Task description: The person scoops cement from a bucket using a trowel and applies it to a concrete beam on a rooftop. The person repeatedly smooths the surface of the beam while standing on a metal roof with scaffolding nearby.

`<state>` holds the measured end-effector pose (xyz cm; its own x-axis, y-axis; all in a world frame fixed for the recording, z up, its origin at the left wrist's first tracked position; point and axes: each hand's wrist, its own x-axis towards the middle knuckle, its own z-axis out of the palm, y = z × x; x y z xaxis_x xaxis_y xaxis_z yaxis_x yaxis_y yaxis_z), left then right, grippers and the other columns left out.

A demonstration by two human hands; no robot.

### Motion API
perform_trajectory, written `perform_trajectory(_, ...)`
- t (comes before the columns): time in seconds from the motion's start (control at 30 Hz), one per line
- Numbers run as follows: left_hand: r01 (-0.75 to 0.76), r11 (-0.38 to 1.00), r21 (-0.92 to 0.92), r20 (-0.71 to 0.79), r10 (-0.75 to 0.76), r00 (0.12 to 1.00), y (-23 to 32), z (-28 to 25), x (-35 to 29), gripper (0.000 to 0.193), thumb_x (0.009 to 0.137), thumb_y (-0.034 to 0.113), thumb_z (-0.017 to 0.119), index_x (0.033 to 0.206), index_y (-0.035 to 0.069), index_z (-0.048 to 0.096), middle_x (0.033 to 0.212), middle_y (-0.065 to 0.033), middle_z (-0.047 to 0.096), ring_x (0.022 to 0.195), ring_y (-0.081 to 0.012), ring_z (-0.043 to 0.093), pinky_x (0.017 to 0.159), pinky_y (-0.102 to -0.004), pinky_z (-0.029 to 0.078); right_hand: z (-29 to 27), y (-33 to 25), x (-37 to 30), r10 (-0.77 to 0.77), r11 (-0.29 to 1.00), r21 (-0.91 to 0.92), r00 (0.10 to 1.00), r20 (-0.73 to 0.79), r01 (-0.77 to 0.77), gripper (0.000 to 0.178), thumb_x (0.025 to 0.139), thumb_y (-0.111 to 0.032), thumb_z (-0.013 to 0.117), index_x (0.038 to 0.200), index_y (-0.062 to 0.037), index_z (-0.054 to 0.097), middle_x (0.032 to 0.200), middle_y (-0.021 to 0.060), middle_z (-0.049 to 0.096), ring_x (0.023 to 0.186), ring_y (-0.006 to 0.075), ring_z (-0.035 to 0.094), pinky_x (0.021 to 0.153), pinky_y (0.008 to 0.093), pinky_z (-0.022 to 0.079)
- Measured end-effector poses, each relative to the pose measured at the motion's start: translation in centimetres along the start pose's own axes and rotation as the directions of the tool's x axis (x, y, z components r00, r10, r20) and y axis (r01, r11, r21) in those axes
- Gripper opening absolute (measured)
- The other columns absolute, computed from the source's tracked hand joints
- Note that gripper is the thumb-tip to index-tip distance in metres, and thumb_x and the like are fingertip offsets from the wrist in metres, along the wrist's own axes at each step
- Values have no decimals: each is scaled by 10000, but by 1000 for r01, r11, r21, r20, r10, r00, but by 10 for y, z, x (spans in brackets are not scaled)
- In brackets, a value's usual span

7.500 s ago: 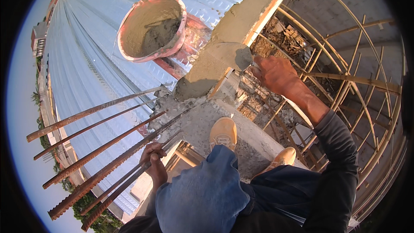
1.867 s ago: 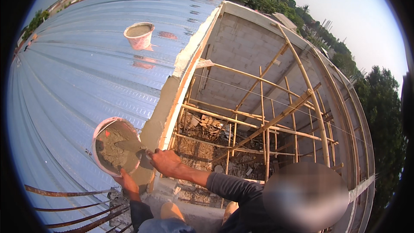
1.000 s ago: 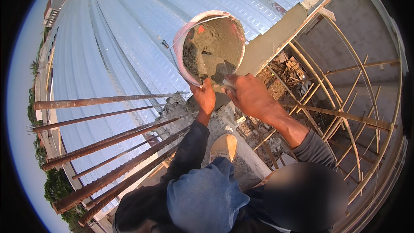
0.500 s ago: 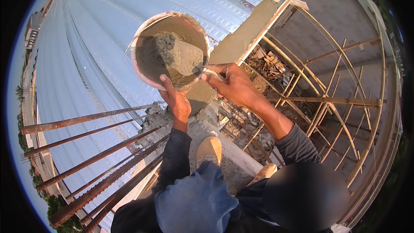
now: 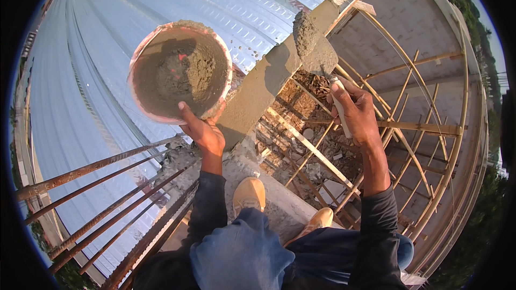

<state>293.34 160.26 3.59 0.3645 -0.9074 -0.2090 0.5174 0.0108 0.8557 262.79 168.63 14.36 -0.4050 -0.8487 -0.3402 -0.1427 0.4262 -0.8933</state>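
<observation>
My left hand (image 5: 204, 133) grips the near rim of a round bucket (image 5: 141, 98), its thumb over the edge. Grey wet mortar (image 5: 198, 72) lies inside the bucket. Out to the right, my right hand (image 5: 355, 108) is closed around the pale handle of a trowel (image 5: 322, 60). A lump of mortar (image 5: 305, 33) sits on the far part of the trowel's blade. The blade is over the right edge of a mortar-covered wall top (image 5: 252, 101); whether it touches the surface I cannot tell.
Corrugated blue metal roofing (image 5: 107, 37) spreads at the left. Rusty rebar rods (image 5: 102, 166) jut out at lower left. On the right, bamboo scaffolding (image 5: 400, 123) stands over a drop with rubble (image 5: 309, 123) below. My shoes (image 5: 249, 193) rest on the rough concrete ledge (image 5: 277, 188).
The trowel has come out of the bucket with mortar on it and swung right and away, over the wall top. The bucket has shifted left in view.
</observation>
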Motion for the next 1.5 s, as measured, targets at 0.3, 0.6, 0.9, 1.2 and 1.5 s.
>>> perform_trajectory(0.3, 7, 1000, 29, 3, -7, 1000, -8, 8, -8, 757, 1079, 432, 578, 1650, 113, 198, 1571, -169, 425, 1292, -374, 612, 914, -595, 666, -17, -3, 201, 15, 921, -383, 988, -152, -73, 343, 901, -161, 666, 1075, 134, 685, 780, 126, 679, 644, 209, 644, 566, 384, 508)
perform_trajectory(0.6, -2, 997, 74, -31, 4, 1000, -4, 1, -5, 755, 1063, 442, 606, 1635, 105, 247, 1562, -151, 444, 1295, -348, 612, 922, -595, 653, -32, 37, 209, 69, 989, 147, 960, -271, -29, 421, 1000, -315, 531, 961, 83, 662, 751, 139, 646, 595, 234, 628, 508, 375, 517)
perform_trajectory(0.9, 10, 995, 95, -7, -9, 1000, -10, -4, -5, 683, 1068, 431, 594, 1584, 69, 329, 1489, -145, 514, 1192, -326, 674, 912, -554, 666, -1, 30, 266, 176, 965, 215, 979, -107, -150, 464, 1128, -360, 478, 1035, 70, 623, 733, 107, 626, 540, 208, 590, 485, 377, 511)
perform_trajectory(1.2, 24, 996, 88, -38, -20, 999, -9, -5, -5, 633, 1078, 428, 589, 1557, 69, 380, 1488, -141, 541, 1212, -300, 666, 898, -539, 673, -15, 61, 260, -146, 796, -582, 986, 77, 164, 576, 1101, -446, 454, 1005, 55, 721, 885, 251, 744, 914, 473, 718, 891, 550, 549)
perform_trajectory(1.5, 58, 992, 114, 19, -60, 998, -11, -6, -7, 660, 1070, 425, 603, 1580, 92, 349, 1505, -132, 516, 1253, -301, 641, 905, -547, 667, -49, 47, 257, -222, 562, -825, 972, -73, 66, 500, 1106, -370, 398, 1167, 26, 697, 1161, 295, 730, 1103, 494, 695, 958, 595, 541)
